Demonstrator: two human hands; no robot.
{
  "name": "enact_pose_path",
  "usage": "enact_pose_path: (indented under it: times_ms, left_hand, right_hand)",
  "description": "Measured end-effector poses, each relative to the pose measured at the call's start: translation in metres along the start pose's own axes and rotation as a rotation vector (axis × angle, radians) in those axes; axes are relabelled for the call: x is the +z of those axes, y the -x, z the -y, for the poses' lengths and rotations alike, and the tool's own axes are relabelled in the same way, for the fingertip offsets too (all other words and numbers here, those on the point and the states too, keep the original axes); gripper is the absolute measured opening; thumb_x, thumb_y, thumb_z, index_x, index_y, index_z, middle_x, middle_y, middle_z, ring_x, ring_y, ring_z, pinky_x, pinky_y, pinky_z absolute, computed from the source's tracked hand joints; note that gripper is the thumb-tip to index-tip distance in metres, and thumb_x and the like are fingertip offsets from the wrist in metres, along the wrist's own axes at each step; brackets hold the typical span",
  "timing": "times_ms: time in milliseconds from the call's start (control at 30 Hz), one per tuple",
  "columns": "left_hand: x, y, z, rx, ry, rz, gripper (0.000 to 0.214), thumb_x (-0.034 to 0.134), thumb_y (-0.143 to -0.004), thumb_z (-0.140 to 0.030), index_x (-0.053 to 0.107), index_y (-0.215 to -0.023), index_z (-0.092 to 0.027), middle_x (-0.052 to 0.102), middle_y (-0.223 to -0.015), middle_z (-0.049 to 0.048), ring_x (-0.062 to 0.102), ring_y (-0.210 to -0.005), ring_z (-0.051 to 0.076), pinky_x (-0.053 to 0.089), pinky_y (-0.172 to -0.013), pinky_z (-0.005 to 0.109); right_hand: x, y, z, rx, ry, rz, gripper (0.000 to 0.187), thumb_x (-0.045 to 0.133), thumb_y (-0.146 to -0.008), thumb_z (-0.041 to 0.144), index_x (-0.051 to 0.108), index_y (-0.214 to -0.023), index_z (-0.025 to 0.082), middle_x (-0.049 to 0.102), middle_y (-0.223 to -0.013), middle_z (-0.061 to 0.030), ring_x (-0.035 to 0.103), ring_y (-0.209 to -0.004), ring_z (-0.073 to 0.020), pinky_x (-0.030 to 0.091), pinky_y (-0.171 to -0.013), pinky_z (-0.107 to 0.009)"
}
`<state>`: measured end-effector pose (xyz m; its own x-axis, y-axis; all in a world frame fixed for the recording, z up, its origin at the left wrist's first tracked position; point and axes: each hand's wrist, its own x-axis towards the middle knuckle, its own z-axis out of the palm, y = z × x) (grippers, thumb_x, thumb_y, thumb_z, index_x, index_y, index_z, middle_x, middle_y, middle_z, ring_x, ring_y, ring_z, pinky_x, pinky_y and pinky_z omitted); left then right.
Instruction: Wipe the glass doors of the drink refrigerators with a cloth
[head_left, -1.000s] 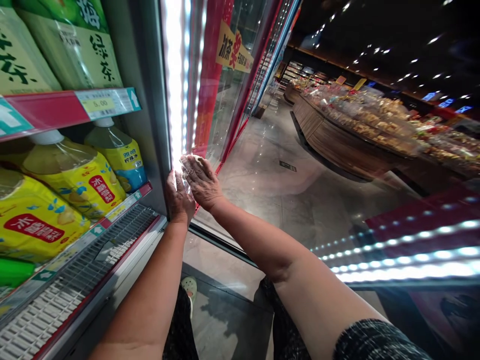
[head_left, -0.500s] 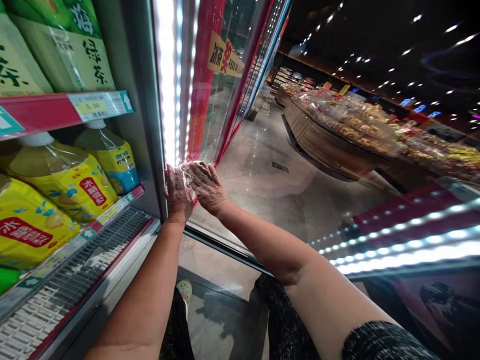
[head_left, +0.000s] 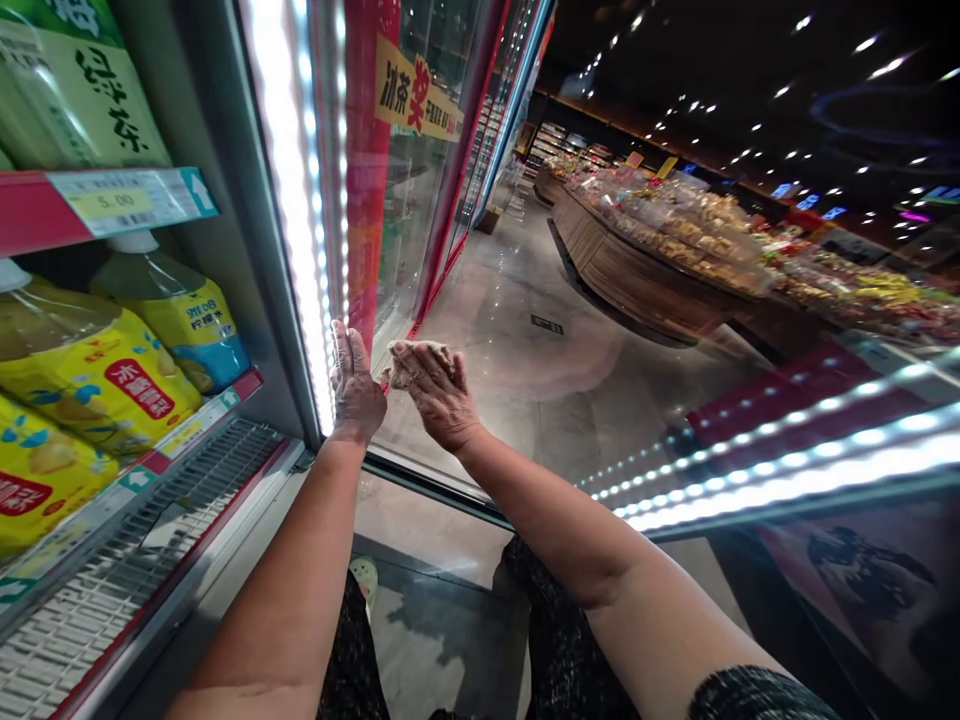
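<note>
With its fingers flat over a wadded cloth (head_left: 399, 373), my right hand (head_left: 444, 398) presses against a clear glass door (head_left: 517, 430). The palm hides part of the cloth, which looks pale and crumpled. Just left of it, my left hand (head_left: 357, 388) rests by the door's bright light strip (head_left: 296, 200), fingers stretched upward and holding nothing that I can see. A small gap lies between the two hands. The door's dark lower frame (head_left: 439, 487) runs below both forearms.
On the left, cooler shelves hold yellow-labelled drink bottles (head_left: 112, 375) and a green tea bottle (head_left: 90, 90). A wire grille (head_left: 172, 530) runs along the cooler's base. Beyond the glass stands a wooden display counter (head_left: 637, 265) piled with packaged goods. My shoe (head_left: 365, 577) is below.
My right hand has slid the cloth to the right across the glass, away from my left hand. The view has shifted, so the shelves sit further left.
</note>
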<state>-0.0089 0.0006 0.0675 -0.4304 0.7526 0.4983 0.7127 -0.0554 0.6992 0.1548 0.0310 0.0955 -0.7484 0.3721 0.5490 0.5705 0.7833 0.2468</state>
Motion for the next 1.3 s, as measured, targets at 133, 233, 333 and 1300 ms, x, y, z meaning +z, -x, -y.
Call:
enact_pose_path:
  times_ms: [133,233,333,1300]
  left_hand:
    - [0.006,0.000,-0.001,0.020,0.007,0.004,0.091,0.048,-0.077,0.002,0.025,-0.163,-0.016,0.012,-0.173,0.0152,0.006,-0.160,0.031,0.013,-0.129,0.062]
    - [0.012,0.003,-0.004,0.081,-0.003,-0.011,0.098,0.049,-0.074,0.005,0.023,-0.165,-0.022,0.003,-0.174,0.0109,0.001,-0.160,0.032,0.009,-0.130,0.061]
    - [0.014,0.007,-0.010,0.114,-0.022,-0.030,0.103,0.047,-0.073,0.007,0.016,-0.166,-0.027,0.000,-0.174,0.0088,0.000,-0.160,0.033,0.006,-0.130,0.061]
    - [0.067,0.076,-0.061,0.359,-0.084,0.180,0.110,0.057,-0.074,0.001,0.001,-0.165,-0.022,-0.025,-0.164,0.0119,-0.024,-0.149,0.036,-0.001,-0.124,0.070]
  right_hand:
    - [-0.008,0.018,-0.009,0.105,0.057,-0.091,0.059,0.044,-0.102,0.014,0.038,-0.159,0.028,0.042,-0.162,-0.0019,0.027,-0.157,-0.0187,-0.008,-0.130,-0.051]
    - [-0.003,0.044,-0.010,0.073,0.074,-0.077,0.058,0.046,-0.100,0.012,0.043,-0.157,0.027,0.050,-0.157,-0.0032,0.034,-0.153,-0.0164,-0.003,-0.132,-0.046]
    - [-0.002,0.061,-0.012,0.017,0.101,-0.036,0.056,0.044,-0.101,0.011,0.047,-0.154,0.028,0.054,-0.154,-0.0021,0.039,-0.151,-0.0130,-0.009,-0.131,-0.041]
    - [-0.026,0.165,-0.052,0.169,0.296,-0.068,0.061,0.047,-0.095,0.009,0.055,-0.147,0.040,0.065,-0.144,0.0033,0.033,-0.154,-0.0169,-0.018,-0.127,-0.050]
